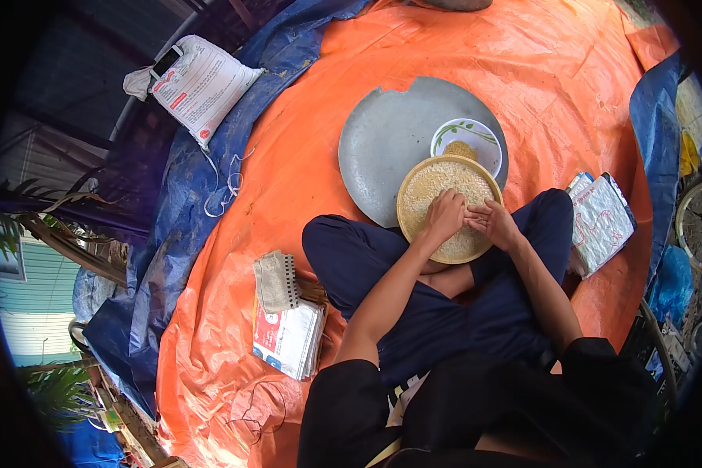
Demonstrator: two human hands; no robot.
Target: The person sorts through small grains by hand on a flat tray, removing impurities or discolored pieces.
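A round tray with a raised tan rim rests across my crossed legs, holding a layer of pale grains. My left hand is over the middle of the grains, its fingers bent down and pressed together. What they pinch, if anything, is too small to make out. Close beside it, my right hand is turned partly palm up with fingers stretched and apart, its fingertips near those of the left. Beyond the tray, a white bowl with green leaf patterns contains a heap of yellowish-brown grains.
The bowl stands on a large grey round sheet with a notched edge. Orange tarpaulin covers the ground. A notebook lies on stacked packets at left; a silvery packet is at right. A white sack sits far left.
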